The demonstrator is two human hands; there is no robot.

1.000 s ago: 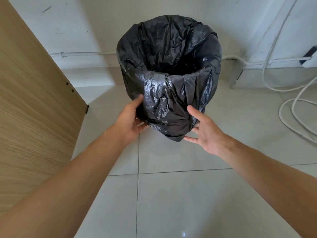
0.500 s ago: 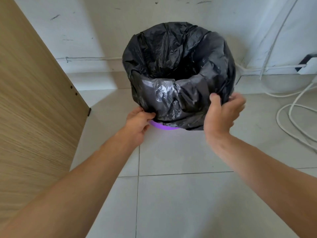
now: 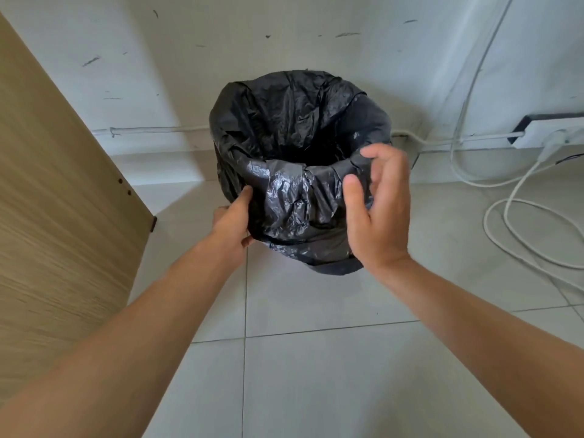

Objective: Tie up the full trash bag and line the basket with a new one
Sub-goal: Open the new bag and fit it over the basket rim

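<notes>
A black trash bag (image 3: 294,197) lines a basket that stands on the tiled floor near the wall. Its top is folded outward over the rim and hangs down the sides, so the basket itself is hidden. The inside looks dark and I cannot see what it holds. My left hand (image 3: 232,224) grips the bag's lower left side, thumb pointing up along the plastic and fingers curled under the hanging edge. My right hand (image 3: 377,210) is at the right rim, fingers curled over the folded edge and thumb on the outside.
A wooden panel (image 3: 57,216) stands close on the left. White cables (image 3: 518,229) loop on the floor at the right, leading to a white power strip (image 3: 550,134) by the wall. Pale floor tiles (image 3: 316,374) lie in front of the basket.
My right hand rose from the bag's side to its right rim. The bag's hanging edge now covers the purple basket that showed half a second ago. My left hand stayed at the lower left.
</notes>
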